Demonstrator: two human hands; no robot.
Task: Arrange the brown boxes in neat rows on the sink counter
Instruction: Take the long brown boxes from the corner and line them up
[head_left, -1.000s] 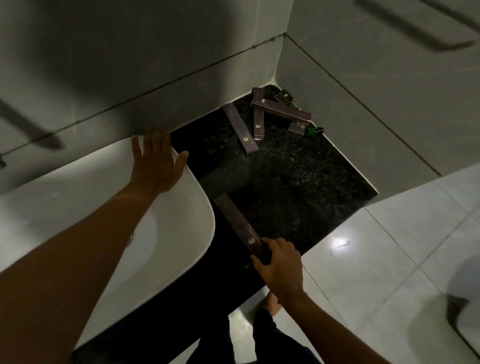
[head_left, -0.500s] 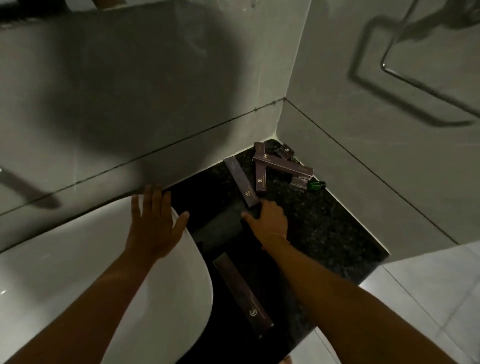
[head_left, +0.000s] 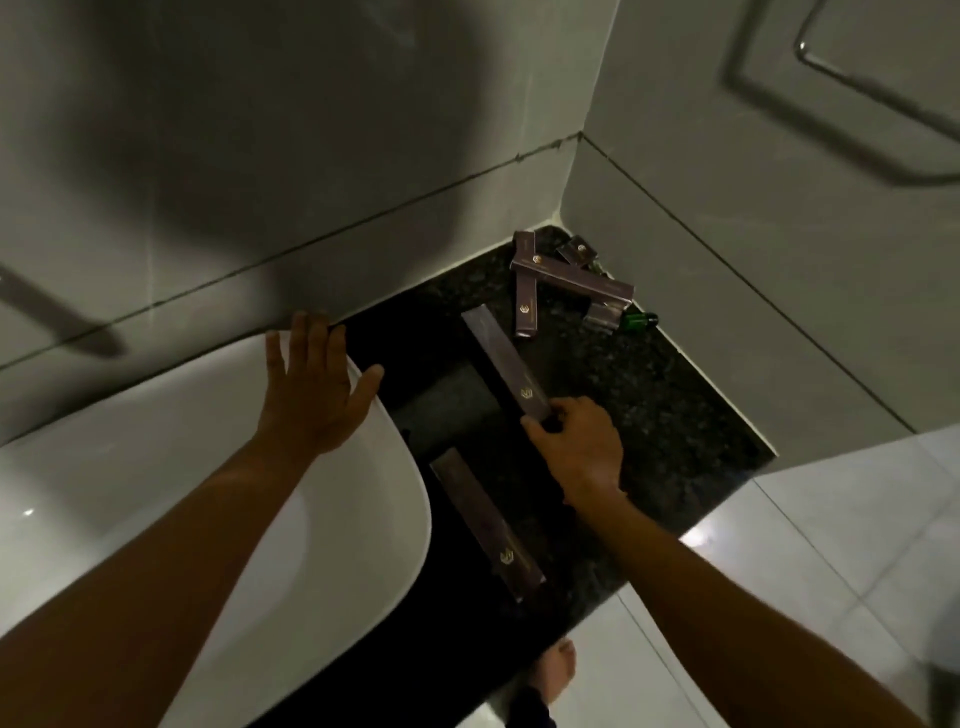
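Brown boxes, long and thin, lie scattered over my dark speckled surface (head_left: 675, 415) beside the white sink basin (head_left: 208, 493). Basin takes up the left; my left hand (head_left: 311, 395) lies flat on its rim, fingers spread, holding nothing. Tiled walls meet in the far corner; pale floor tiles (head_left: 831, 545) at right.

Near box (head_left: 485, 525) lies flat on the surface close to the front edge, just beside the basin, logo end toward me. Second box (head_left: 506, 371) sits further back, angled the same way; my right hand (head_left: 579, 449) has its grip pinched on the near end, thumb and fingertips closed around that end. Cannot tell if the far end is off the surface.

Corner pile (head_left: 566, 275): one box running front to back, another lying across it, smaller dark packets behind, touching. Small green bottle (head_left: 640, 320) on its side against the right wall, just beside the pile.
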